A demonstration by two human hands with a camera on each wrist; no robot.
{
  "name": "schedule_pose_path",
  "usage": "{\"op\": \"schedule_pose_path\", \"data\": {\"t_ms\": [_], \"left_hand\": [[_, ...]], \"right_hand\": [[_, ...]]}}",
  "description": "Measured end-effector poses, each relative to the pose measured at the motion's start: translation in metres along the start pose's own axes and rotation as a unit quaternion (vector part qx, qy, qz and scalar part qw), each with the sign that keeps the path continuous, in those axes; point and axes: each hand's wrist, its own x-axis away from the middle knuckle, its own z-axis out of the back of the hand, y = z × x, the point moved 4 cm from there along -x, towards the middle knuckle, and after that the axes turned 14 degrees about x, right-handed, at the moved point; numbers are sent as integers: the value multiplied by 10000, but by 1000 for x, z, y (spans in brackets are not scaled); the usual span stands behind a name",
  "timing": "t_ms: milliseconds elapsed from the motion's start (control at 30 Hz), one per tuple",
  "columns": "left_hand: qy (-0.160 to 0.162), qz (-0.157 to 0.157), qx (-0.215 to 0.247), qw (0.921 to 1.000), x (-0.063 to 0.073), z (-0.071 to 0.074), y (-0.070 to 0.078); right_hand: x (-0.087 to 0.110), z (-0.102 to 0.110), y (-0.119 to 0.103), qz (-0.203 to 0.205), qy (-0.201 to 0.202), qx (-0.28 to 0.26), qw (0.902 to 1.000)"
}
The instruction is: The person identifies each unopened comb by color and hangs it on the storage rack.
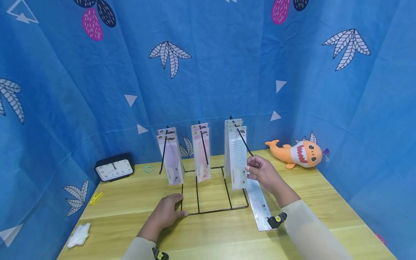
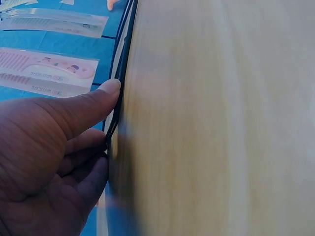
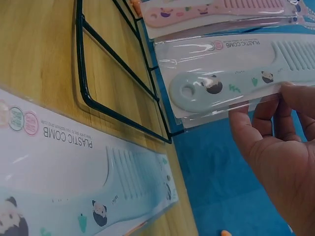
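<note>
A black wire display rack (image 1: 218, 210) stands on the table with three prongs. My left hand (image 1: 165, 213) holds its base at the front left corner, thumb and fingers on the wire in the left wrist view. My right hand (image 1: 266, 175) pinches the side edge of a packaged light green comb (image 1: 238, 159) hanging from the right prong, in front of another pack. Packaged purple combs (image 1: 172, 159) hang on the left prong and packaged pink combs (image 1: 202, 155) on the middle one. Below my right hand, another packaged green comb (image 3: 133, 172) lies on the table.
At the back left stand a black-framed clock (image 1: 114, 168) and a small green ring (image 1: 148, 168). A yellow clip (image 1: 96, 198) and a white fluffy piece (image 1: 79, 235) lie along the left edge. An orange shark plush (image 1: 297, 153) sits back right, before a blue curtain (image 1: 211, 72).
</note>
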Motion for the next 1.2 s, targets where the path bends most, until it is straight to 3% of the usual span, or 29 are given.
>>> {"op": "schedule_pose_path", "data": {"t_ms": [667,967,1100,1200], "left_hand": [[-27,10,-14,10000,-1,2,0],[5,4,-50,10000,0,3,1],[19,15,-47,10000,0,3,2],[13,2,-54,10000,0,3,3]], "right_hand": [[-14,4,3,14,9,146,9999],[-17,7,2,227,-16,179,9996],[-16,12,6,215,104,608,9979],[-12,18,13,101,295,1502,9882]]}}
